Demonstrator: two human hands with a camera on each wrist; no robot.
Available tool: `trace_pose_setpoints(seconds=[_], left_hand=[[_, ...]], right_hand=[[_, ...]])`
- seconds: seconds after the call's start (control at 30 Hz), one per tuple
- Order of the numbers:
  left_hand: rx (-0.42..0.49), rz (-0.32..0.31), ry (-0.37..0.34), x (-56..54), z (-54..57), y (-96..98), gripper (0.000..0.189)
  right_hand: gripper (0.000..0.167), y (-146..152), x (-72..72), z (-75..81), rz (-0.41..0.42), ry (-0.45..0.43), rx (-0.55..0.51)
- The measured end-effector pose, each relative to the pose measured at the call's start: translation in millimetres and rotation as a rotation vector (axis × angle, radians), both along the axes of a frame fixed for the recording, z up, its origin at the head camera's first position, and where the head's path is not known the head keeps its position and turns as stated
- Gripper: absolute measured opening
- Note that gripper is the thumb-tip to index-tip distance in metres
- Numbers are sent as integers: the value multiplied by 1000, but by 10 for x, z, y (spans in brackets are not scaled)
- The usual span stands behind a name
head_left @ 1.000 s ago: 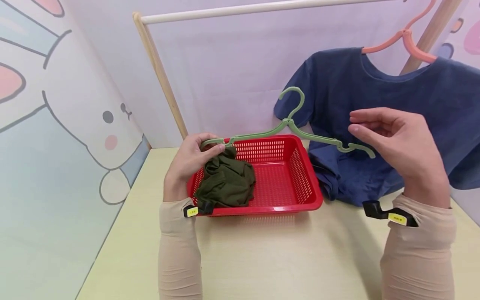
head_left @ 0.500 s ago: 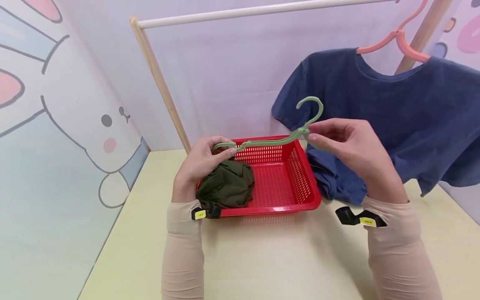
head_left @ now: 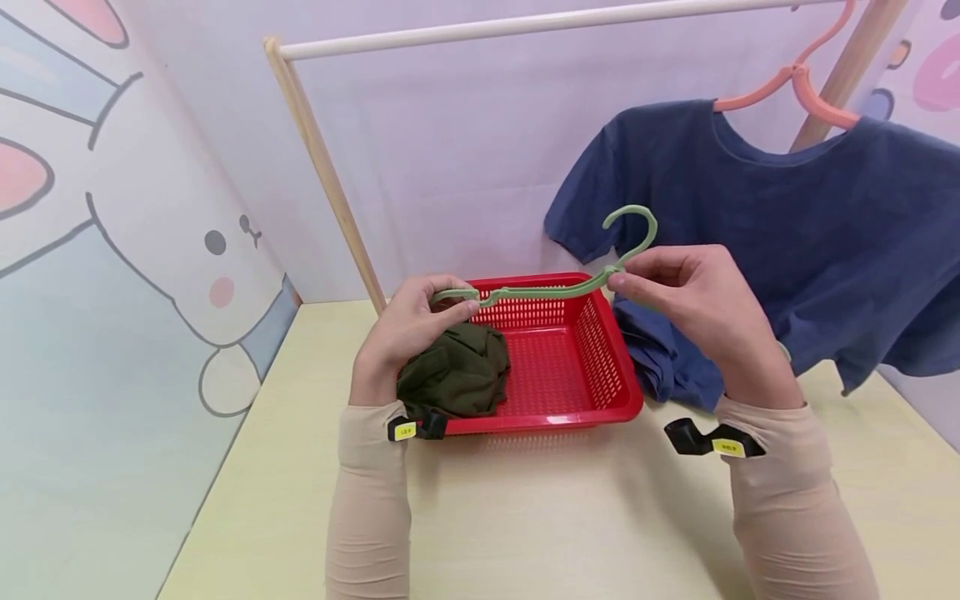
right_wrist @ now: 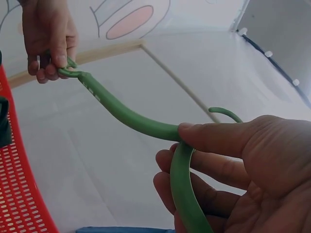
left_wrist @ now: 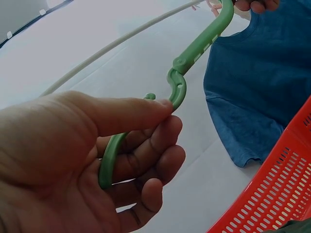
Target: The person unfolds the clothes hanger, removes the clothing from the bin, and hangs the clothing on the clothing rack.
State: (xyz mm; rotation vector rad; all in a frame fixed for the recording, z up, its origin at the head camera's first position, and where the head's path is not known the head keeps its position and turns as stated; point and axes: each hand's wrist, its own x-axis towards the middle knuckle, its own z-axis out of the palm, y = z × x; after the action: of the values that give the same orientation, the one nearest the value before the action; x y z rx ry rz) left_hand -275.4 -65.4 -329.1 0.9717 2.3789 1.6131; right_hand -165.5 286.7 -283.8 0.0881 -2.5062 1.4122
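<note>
A green clothes hanger (head_left: 551, 292) is held between both hands above the red basket. My left hand (head_left: 408, 329) pinches its notched left end, thumb on top, as the left wrist view shows with the hanger arm (left_wrist: 206, 41) running up and away. At the centre joint below the hook, my right hand (head_left: 701, 292) pinches the hanger between thumb and fingers. The other hanger arm (right_wrist: 183, 187) passes down across the right fingers in the right wrist view and is mostly hidden in the head view. A crumpled dark green garment (head_left: 461, 371) lies in the basket's left side.
The red perforated basket (head_left: 555, 421) stands on the pale table (head_left: 525, 517). Behind it is a rack with a white rail (head_left: 525, 25) and wooden posts (head_left: 322, 167). A navy T-shirt (head_left: 757, 200) hangs on a pink hanger (head_left: 806, 87) at the right, its lower part reaching the table.
My right hand has come left from beyond the hanger's right end and now grips its centre joint. The hanger has turned and shifted slightly right; my left hand keeps its hold.
</note>
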Motion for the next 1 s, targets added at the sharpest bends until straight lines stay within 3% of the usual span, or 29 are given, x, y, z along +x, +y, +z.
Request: trace_pose_setpoints(seconds=[0.43, 0.7, 0.87, 1.0], left_hand=[[25, 20, -16, -5, 7, -77, 17], [96, 171, 40, 5, -24, -345, 26], [24, 260, 54, 17, 11, -452, 32], [-132, 305, 43, 86, 42, -535, 28]], right_hand=[[31, 2, 42, 36, 39, -12, -3], [31, 126, 75, 24, -9, 25, -10], [34, 275, 102, 51, -78, 53, -68], [36, 352, 96, 62, -98, 71, -121]])
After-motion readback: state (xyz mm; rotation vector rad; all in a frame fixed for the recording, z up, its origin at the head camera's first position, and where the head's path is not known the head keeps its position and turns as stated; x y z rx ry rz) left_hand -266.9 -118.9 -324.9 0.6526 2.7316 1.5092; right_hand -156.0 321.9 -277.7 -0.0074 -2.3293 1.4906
